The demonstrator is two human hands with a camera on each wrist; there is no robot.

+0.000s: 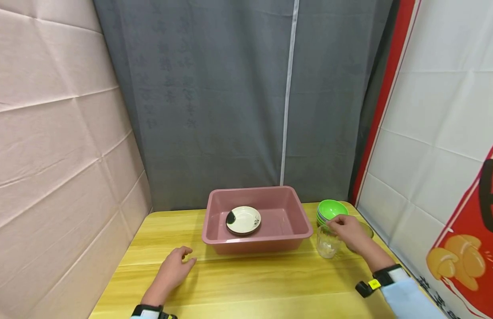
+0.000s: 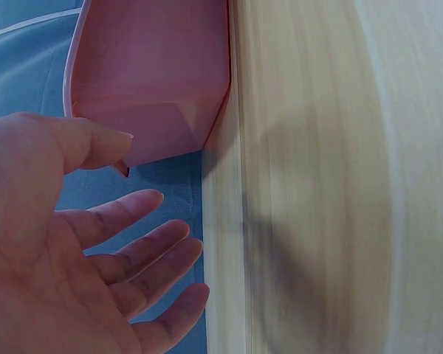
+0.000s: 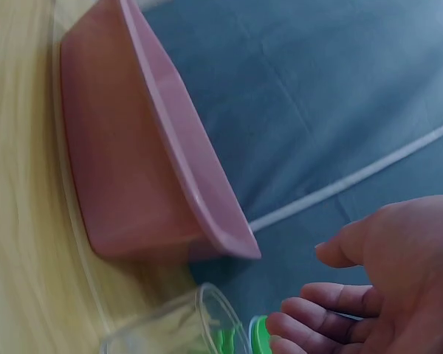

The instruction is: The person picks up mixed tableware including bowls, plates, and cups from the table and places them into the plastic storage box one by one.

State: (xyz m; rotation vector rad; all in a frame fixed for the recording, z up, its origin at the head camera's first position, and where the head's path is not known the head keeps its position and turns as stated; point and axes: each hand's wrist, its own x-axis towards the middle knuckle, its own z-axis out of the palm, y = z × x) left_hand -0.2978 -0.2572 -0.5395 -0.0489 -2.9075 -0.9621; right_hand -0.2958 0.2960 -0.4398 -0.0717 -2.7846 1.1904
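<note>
My right hand (image 1: 348, 230) hovers at the rim of a clear cup (image 1: 327, 246) standing on the table's right side. In the right wrist view its thumb and loosely bent fingers are apart, with nothing between them, and the cup (image 3: 166, 324) is just below. Behind the cup sits a stack of bowls (image 1: 331, 208), the top one green. A see-through dish (image 1: 366, 229) is partly hidden by the right hand. On the left, my left hand (image 1: 174, 269) is held over the table, fingers relaxed and holding nothing, near the pink basin (image 1: 256, 246).
Inside the basin, toward its left, lies a small stack of white plates (image 1: 246, 220) with dark patches. The wooden table (image 1: 246, 283) meets a grey curtain (image 1: 214, 110) at the back. White cloth walls (image 1: 421, 115) close in the sides.
</note>
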